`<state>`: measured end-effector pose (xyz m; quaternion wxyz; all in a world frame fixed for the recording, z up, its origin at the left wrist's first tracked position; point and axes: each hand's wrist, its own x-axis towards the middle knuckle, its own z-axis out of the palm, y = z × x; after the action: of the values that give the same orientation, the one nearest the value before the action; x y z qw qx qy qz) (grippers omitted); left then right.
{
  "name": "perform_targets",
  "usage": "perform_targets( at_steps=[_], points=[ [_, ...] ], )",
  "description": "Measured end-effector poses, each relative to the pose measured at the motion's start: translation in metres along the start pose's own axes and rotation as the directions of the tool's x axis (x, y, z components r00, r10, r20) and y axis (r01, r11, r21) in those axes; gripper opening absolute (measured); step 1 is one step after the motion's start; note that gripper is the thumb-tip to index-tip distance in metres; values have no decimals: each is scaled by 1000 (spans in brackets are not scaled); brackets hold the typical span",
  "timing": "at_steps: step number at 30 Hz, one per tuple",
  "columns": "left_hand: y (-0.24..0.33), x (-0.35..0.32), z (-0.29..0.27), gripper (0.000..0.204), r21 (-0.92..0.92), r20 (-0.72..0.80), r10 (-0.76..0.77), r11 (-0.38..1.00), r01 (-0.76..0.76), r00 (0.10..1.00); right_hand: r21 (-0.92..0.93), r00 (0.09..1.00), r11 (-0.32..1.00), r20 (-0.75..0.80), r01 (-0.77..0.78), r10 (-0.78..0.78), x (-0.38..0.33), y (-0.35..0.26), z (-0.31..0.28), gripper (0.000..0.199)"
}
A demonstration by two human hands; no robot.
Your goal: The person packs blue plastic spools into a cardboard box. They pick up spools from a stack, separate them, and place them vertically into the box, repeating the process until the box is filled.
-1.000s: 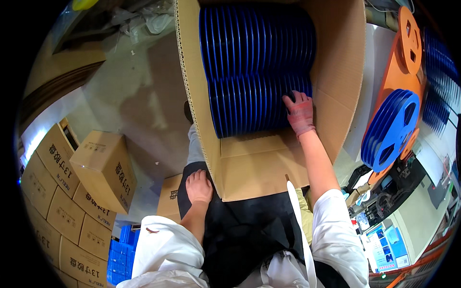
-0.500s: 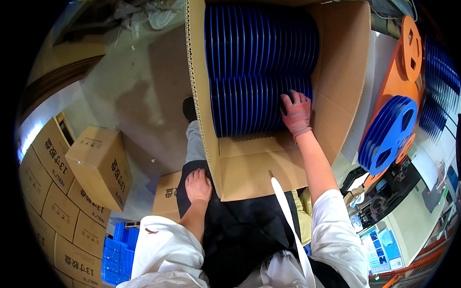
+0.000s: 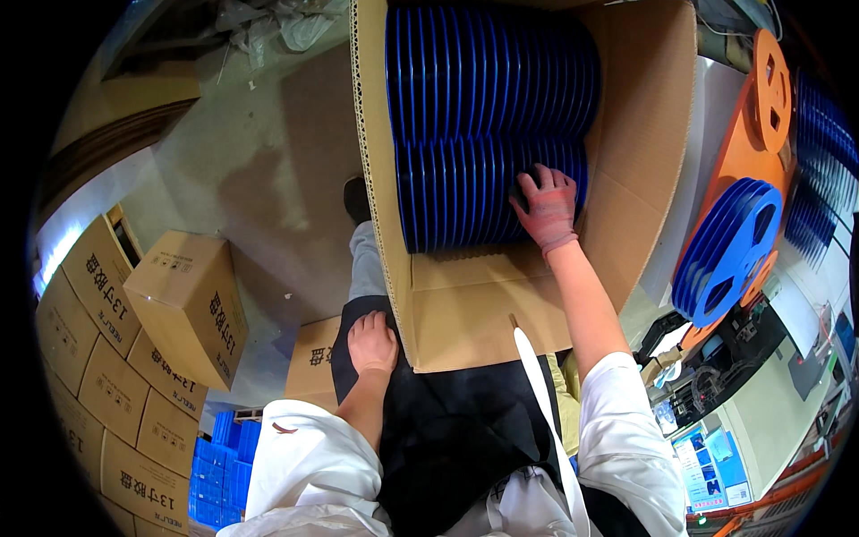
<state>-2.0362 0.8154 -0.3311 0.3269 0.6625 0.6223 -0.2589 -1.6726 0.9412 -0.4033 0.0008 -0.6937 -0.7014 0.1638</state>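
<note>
Two rows of blue reels [image 3: 461, 192] stand on edge, packed side by side, in an open cardboard box [image 3: 644, 161] before me. My right hand [image 3: 548, 210], in a red glove with dark fingertips, reaches into the box. Its fingers are bent and somewhat apart, their tips touching the rims at the right part of the near row. No reel is lifted out. Bare, my left hand [image 3: 372, 344] lies flat on the black apron [image 3: 447, 412] over my thigh, just left of the box's near corner, with nothing in it.
Several closed cartons [image 3: 116, 389] are stacked at the left, with another carton [image 3: 188, 300] beside them. Blue plastic crates [image 3: 219, 470] sit below. Blue flanged reels [image 3: 729, 251] and an orange reel [image 3: 769, 89] stand right of the box, near a cluttered bench [image 3: 761, 421].
My right hand has shifted slightly left along the reel rims. My left hand stays on the apron. The whole view has moved a little.
</note>
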Motion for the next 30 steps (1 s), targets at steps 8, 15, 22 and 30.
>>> perform_targets(
  at_steps=[8,15,22,30],
  points=[
    [1,0,0,31,10,23,-14,1000,13,1000,-73,987,988,-78,134,-140,-2,-7,12,36],
    [0,1,-1,30,-1,19,-20,1000,20,1000,-38,989,988,-16,146,-147,3,-12,8,32],
    [-3,1,1,30,-14,-12,-6,1000,6,1000,27,995,995,-46,92,-91,12,-28,7,33],
    [-3,3,-3,29,-32,-26,-6,999,5,1000,-5,969,981,-152,195,-193,12,-33,24,34]
  ],
)
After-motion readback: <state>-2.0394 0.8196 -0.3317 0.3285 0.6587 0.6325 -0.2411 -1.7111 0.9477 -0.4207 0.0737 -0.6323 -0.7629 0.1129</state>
